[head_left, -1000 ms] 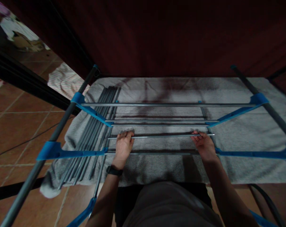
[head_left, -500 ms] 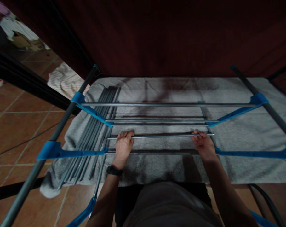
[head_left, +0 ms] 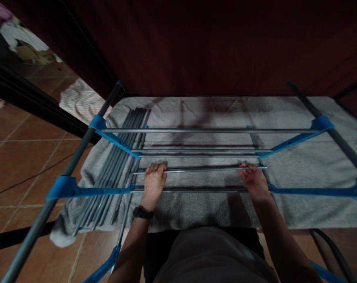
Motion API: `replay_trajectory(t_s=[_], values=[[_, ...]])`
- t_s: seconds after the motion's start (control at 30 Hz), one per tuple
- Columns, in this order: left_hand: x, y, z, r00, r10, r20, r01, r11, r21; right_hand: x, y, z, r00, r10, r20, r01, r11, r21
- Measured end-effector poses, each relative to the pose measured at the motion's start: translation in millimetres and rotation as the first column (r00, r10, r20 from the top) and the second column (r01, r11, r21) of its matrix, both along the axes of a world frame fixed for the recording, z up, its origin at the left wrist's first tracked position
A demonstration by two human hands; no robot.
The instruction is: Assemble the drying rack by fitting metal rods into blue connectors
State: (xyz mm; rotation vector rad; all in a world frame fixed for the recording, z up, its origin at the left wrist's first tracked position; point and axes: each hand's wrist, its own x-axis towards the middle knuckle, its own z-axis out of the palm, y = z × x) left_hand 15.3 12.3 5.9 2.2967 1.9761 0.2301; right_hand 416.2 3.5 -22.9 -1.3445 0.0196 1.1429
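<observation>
A thin grey metal rod [head_left: 202,169] lies crosswise between my hands, roughly level. Close to its left end, my left hand [head_left: 155,181] is closed around it from above. My right hand [head_left: 253,179] pinches it near the right end, palm turned partly up. Around the rod stands a rack frame of grey tubes with blue plastic brackets [head_left: 102,191]. One crossbar [head_left: 208,131] spans the frame farther from me, with more bars below it. Another bar [head_left: 205,191] runs nearer my body, partly covered by my hands.
Several loose grey rods [head_left: 115,165] lie side by side on the left of a grey towel-like cover [head_left: 308,157]. A dark red curtain [head_left: 210,47] hangs behind. Upright tubes [head_left: 75,153] flank both sides. Tiled floor [head_left: 34,169], a striped cloth [head_left: 81,100] and a thin cable are at left.
Almost nothing differs. Both hands keep their hold on the rod, in nearly the same place.
</observation>
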Motion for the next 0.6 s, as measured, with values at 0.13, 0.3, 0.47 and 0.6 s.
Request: replay_trajectory(t_s=[0.13,0.3,0.47,0.6], values=[[0.5,0.6,0.6,1.0,-0.003,0.011,0.003,1.0,-0.005,-2.2,0.2,3.7,1.0,-0.024,-0.015,0.024,0.999,-0.027],[1.7,1.0,2.5,1.0,0.01,-0.019,-0.01,1.0,-0.004,-3.4,1.8,6.6,1.0,-0.023,-0.019,0.022,0.999,-0.036],[1.6,0.5,1.7,1.0,0.001,-0.015,-0.001,1.0,0.001,-1.6,1.8,3.6,1.0,-0.023,-0.009,0.023,0.999,-0.041],[0.1,-0.1,-0.7,1.0,0.008,0.003,-0.008,1.0,0.004,1.2,1.2,-3.0,1.0,-0.001,0.007,0.001,1.0,-0.014]])
